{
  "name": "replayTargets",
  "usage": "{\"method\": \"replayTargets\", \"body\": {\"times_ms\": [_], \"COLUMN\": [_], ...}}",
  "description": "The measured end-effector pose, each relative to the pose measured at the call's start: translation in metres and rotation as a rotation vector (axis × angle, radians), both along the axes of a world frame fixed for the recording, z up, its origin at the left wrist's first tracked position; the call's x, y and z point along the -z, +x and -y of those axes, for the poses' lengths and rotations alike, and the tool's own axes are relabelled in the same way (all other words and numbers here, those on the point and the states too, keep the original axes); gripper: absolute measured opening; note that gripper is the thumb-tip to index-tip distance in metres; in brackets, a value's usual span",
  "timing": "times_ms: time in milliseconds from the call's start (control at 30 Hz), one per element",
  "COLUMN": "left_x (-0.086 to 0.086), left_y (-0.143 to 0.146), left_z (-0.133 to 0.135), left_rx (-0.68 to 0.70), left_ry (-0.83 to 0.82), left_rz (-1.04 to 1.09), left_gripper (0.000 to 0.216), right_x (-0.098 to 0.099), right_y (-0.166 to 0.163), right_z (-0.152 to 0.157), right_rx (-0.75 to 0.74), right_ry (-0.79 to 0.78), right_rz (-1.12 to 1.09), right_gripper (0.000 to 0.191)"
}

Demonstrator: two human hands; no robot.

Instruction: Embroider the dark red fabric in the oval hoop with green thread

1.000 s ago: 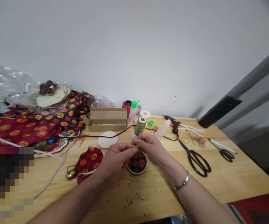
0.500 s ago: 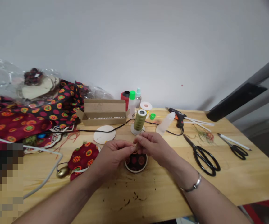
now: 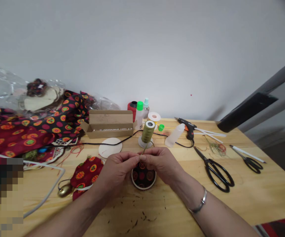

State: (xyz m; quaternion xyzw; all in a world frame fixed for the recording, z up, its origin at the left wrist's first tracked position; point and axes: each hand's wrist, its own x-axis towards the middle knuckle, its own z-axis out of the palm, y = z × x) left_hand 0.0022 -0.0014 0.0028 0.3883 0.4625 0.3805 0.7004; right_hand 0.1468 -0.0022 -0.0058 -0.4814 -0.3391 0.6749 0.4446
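Note:
My left hand (image 3: 121,168) and my right hand (image 3: 161,163) meet over a round black fabric-covered disc (image 3: 143,177) with printed circles and a pale rim. Thumb and forefinger of each hand are pinched together, tips touching near the disc's upper edge. An olive thread (image 3: 145,150) runs from the fingers toward the spool of olive thread (image 3: 147,133) just behind them; the fingertips hide its end. Left of my left hand lies a red patterned fabric piece (image 3: 87,172) with a brass bell (image 3: 65,190) beside it.
Large black-handled scissors (image 3: 216,169) and smaller scissors (image 3: 252,164) lie at right. Behind are a glue gun (image 3: 188,126), a tilted white bottle (image 3: 175,135), an open cardboard box (image 3: 109,130) and a white disc (image 3: 110,147). Patterned cloth (image 3: 68,112) is heaped at left. Dark scraps dot the front.
Both hands have drawn closer together and lower over the disc, and the right fingers have moved away from the spool. The view has tilted slightly upward.

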Motion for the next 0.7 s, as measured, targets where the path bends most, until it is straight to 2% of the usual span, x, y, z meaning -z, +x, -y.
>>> {"method": "replayTargets", "body": {"times_ms": [67,200,500,700], "left_x": [0.0011,0.0021,0.0072,0.0064], "left_y": [-0.0015,-0.0025,-0.0036,-0.0015], "left_z": [-0.0001,0.0013,0.0028,0.0038], "left_rx": [0.004,0.005,0.066,0.041], "left_ry": [0.014,0.031,0.016,0.03], "left_rz": [-0.034,-0.093,-0.053,-0.066], "left_gripper": [0.015,0.017,0.016,0.017], "right_x": [-0.001,-0.0036,-0.0022,-0.0034], "right_y": [-0.0028,-0.0046,0.0001,0.0014], "right_z": [0.0009,0.0018,0.0017,-0.0002], "right_rx": [0.05,0.097,0.037,0.014], "right_ry": [-0.023,0.029,0.133,0.176], "right_rz": [-0.009,0.051,0.238,0.295], "right_gripper": [0.019,0.018,0.015,0.016]}}
